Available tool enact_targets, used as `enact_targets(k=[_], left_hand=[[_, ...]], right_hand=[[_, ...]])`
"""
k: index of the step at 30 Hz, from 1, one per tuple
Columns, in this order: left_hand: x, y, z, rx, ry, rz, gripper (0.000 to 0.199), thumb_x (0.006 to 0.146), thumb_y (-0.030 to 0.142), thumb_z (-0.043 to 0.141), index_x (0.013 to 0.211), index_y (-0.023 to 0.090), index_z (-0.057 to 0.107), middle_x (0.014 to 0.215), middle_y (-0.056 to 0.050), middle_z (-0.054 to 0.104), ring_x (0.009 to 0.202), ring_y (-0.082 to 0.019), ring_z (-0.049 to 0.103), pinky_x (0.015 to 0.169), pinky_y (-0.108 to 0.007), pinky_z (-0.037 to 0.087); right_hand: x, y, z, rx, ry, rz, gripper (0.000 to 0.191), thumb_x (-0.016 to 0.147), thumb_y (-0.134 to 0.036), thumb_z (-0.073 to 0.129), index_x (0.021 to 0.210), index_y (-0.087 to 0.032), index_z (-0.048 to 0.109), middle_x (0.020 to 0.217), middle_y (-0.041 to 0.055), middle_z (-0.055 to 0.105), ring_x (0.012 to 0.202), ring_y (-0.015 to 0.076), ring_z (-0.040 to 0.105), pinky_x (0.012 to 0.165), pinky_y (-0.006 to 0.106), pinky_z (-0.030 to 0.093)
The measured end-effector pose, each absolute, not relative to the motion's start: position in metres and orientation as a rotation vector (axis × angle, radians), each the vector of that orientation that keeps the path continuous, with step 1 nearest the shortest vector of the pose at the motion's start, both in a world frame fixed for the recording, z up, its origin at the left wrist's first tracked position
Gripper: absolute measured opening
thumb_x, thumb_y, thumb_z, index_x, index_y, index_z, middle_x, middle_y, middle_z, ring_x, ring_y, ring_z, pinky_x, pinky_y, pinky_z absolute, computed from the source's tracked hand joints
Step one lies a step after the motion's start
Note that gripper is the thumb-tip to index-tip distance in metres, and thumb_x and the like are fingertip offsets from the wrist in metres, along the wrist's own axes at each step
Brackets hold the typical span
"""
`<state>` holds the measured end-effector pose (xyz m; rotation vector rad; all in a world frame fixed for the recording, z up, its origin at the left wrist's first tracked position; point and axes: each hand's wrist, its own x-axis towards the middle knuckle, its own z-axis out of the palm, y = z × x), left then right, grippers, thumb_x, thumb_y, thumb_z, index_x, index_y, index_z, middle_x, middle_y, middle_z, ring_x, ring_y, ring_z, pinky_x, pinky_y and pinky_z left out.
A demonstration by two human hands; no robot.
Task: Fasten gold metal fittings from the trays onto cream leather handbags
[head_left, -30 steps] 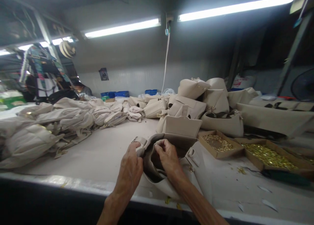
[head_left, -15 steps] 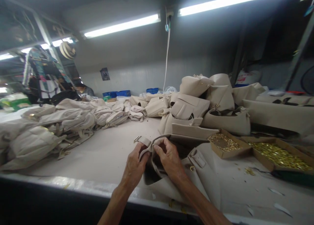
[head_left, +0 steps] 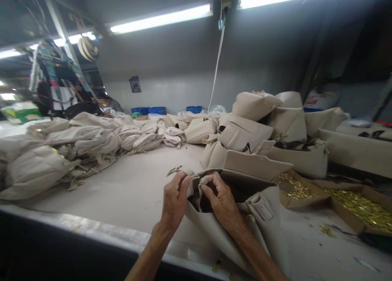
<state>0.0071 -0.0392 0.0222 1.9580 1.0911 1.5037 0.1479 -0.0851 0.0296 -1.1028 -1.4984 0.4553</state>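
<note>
A beige handbag (head_left: 226,236) lies at the table's front edge with its mouth open and its dark inside showing. My left hand (head_left: 175,197) pinches a short beige strap (head_left: 183,170) with a metal buckle at the bag's left end. Inside the mouth, my right hand (head_left: 221,199) closes thumb and fingers on the bag's edge beside the strap. The fingertips of both hands are partly hidden by the material. On the bag's right side are a tab with a rectangular loop (head_left: 261,205) and a small gold ring (head_left: 251,219).
Beige bags (head_left: 254,130) are heaped behind and to the right. A pile of soft beige bags (head_left: 88,140) covers the left. Two cardboard trays, one with small gold rings (head_left: 294,187), one with yellow metal pieces (head_left: 361,207), stand at right. A person (head_left: 108,103) is far back.
The view has shifted, so the bag and piles sit further right in it. My left hand has turned more upright at the strap; my right hand keeps its pinch.
</note>
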Motion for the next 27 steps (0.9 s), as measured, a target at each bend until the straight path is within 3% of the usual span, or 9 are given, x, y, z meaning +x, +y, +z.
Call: enact_targets(k=[5,20,27], left_hand=[[0.020,-0.032,0.026,1.979,1.085,1.501,0.032,0.091,0.038,0.044,0.065,0.019,0.046,0.064,0.003,0.047,0.063,-0.014,0.043,0.064,-0.025,0.034],[0.013,-0.031,0.029,1.875,1.017,1.353,0.033,0.089,0.041,0.045,0.067,0.017,0.052,0.058,0.005,0.042,0.056,-0.011,0.040,0.055,-0.023,0.033],[0.009,-0.041,0.025,1.837,0.967,1.339,0.030,0.090,0.039,0.046,0.069,0.017,0.052,0.064,0.004,0.046,0.062,-0.012,0.042,0.059,-0.022,0.035]], right_hand=[[0.147,-0.081,0.022,-1.071,-1.505,0.356,0.010,0.089,-0.020,0.048,0.080,-0.019,0.052,0.088,0.0024,0.052,0.086,0.0157,0.051,0.081,0.028,0.040],[0.143,-0.083,0.016,-1.122,-1.531,0.132,0.008,0.088,-0.015,0.048,0.082,-0.020,0.052,0.091,0.0040,0.051,0.090,0.0179,0.049,0.082,0.031,0.041],[0.140,-0.085,0.012,-1.142,-1.529,0.135,0.008,0.089,-0.016,0.047,0.086,-0.021,0.052,0.096,0.0040,0.051,0.096,0.0177,0.050,0.084,0.029,0.040]])
